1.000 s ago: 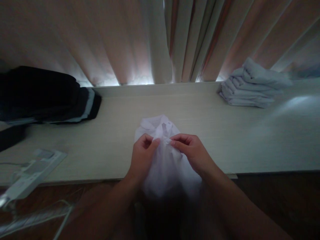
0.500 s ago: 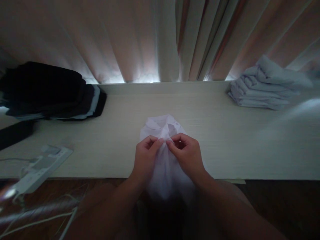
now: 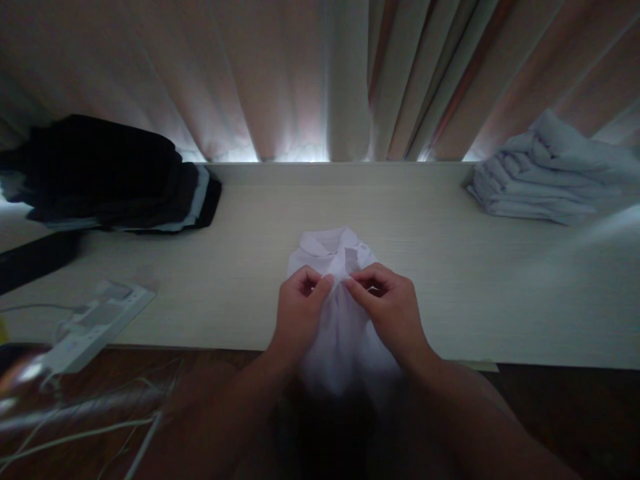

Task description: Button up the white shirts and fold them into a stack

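Observation:
A white collared shirt lies on the pale wooden table, collar pointing away from me, its lower part hanging over the near edge. My left hand and my right hand sit side by side on the shirt's front just below the collar. Both pinch the fabric at the buttoned opening, thumbs and forefingers almost touching each other.
A stack of dark folded clothes sits at the back left, a stack of pale folded clothes at the back right. A white power strip with cables lies at the front left edge. Closed curtains hang behind the table.
My hands have stayed pinched together on the shirt front while the view shifted left; the collar now lies flatter and more spread out.

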`<state>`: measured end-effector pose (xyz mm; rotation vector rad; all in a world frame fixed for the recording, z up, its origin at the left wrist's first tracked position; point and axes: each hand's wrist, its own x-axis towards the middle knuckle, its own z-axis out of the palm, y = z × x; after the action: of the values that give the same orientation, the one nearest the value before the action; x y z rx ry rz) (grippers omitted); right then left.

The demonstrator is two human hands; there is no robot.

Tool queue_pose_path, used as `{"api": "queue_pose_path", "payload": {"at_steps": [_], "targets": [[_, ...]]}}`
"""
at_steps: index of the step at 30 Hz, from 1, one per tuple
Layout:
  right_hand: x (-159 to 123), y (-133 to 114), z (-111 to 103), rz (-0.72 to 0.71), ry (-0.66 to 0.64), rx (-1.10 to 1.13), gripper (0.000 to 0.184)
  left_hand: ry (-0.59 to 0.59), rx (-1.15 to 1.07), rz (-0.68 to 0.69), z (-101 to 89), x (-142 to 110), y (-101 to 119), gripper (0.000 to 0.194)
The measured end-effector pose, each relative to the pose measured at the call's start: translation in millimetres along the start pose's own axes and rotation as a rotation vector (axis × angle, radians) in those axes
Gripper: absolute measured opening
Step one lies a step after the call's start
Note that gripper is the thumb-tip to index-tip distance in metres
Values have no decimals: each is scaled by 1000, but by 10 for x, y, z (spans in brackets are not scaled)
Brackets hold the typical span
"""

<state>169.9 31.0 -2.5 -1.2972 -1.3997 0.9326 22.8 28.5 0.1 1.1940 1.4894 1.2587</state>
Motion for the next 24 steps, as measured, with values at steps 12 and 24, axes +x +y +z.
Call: {"api": "queue_pose_path", "payload": {"at_steps": [12,24], "targets": [[-98,-24,-109,168,-28,224,18,-46,8,3,125,-106,61,21],[-129,108,-234,203,-80,291,20,-131,-28,-69,234,-105,26,21]]}}
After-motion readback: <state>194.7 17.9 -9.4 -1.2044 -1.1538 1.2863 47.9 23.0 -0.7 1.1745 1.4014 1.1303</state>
